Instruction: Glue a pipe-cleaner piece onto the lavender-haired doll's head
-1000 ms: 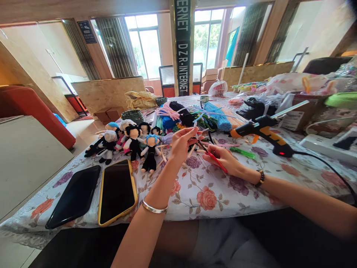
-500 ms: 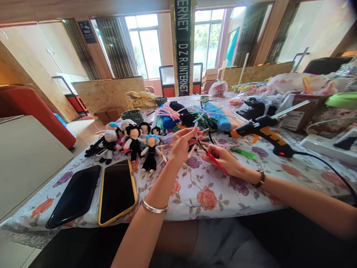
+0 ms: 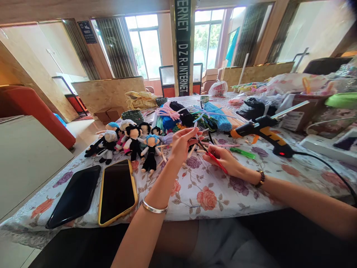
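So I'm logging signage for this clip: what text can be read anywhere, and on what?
"ERNET" and "D.Z.R-INTERNET", running downward on the dark pillar banner.
Blue wall sign by the curtains: white marks, too small to read.
Box behind the glue gun: print too blurred to read.

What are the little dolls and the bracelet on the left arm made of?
The little dolls look made of fuzzy pipe cleaners: their heads and limbs are soft, matte and wiry-thin, like the loose colored stems piled behind them. The bracelet looks like polished silver-colored metal, since it is smooth and shines; which metal cannot be told.
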A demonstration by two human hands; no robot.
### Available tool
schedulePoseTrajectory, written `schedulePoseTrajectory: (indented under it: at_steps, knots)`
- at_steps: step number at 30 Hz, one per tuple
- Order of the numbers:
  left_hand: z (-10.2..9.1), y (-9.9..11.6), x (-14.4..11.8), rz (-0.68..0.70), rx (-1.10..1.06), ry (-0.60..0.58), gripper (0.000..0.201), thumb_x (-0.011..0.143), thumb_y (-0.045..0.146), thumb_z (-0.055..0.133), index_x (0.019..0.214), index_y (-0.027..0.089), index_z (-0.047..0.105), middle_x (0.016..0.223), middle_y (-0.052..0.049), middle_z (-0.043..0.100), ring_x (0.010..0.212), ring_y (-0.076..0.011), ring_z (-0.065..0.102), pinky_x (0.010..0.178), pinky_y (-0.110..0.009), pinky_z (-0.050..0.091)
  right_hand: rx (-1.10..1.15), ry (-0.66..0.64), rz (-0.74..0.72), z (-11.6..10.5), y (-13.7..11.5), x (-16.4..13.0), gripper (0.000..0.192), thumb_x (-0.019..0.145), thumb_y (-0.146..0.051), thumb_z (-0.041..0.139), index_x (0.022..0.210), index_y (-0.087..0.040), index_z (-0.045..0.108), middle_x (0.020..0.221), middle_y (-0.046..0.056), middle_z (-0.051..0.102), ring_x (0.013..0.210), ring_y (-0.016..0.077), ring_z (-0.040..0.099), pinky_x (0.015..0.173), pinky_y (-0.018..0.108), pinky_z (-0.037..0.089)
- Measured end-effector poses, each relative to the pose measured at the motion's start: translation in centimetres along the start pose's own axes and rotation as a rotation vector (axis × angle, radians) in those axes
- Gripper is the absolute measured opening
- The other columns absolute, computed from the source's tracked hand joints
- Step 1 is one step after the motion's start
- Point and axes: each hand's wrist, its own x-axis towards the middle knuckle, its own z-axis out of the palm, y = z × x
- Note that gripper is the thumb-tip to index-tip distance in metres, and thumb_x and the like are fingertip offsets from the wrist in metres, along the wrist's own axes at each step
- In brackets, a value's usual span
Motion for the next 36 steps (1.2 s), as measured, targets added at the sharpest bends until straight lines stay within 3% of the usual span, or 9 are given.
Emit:
schedulePoseTrajectory:
  at_steps: [36]
  knots:
    - [-0.16,-0.25,0.04,-0.002,0.043,-0.040,0.022,0.053,0.029,0.080,0.065,0.014,0.069,0.065,-0.002,0.068,0.061,-0.0118,0.065,0.067,-0.027,0.052,0.024,0.005,-0.023,0.00,0.14,0.13,0.041,0.079,-0.055,0.058,0.070,-0.019,0.039,0.062,-0.005,0.038,0.054,0.0077,0.033,0.050,0.024,0.028]
